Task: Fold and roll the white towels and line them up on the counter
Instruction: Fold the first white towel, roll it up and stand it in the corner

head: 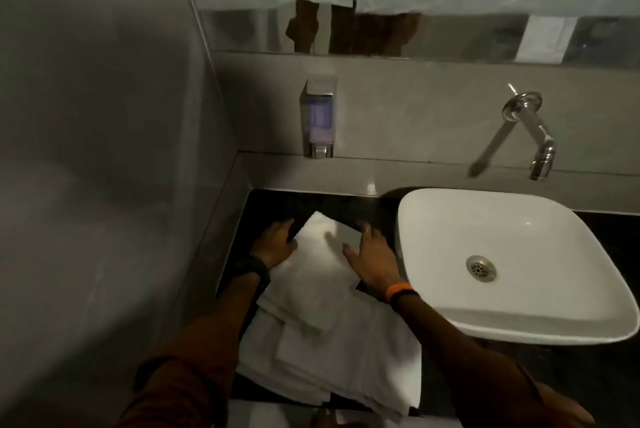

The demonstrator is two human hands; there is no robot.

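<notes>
White terry cloth covers most of the dark table [346, 200] to the left of the square basin [512, 264]: a folded towel [322, 264] lies slantwise on top of a loose stack of towels [346, 368] that reaches the near edge. The left hand [277, 242] presses flat on the folded towel's left edge, fingers spread and gripping nothing, while the right hand [372, 259] lies open and palm-down on its right side, just beside the basin. On the wall behind are a soap dispenser [318, 119] and a chrome tap [530, 131] over the basin.
</notes>
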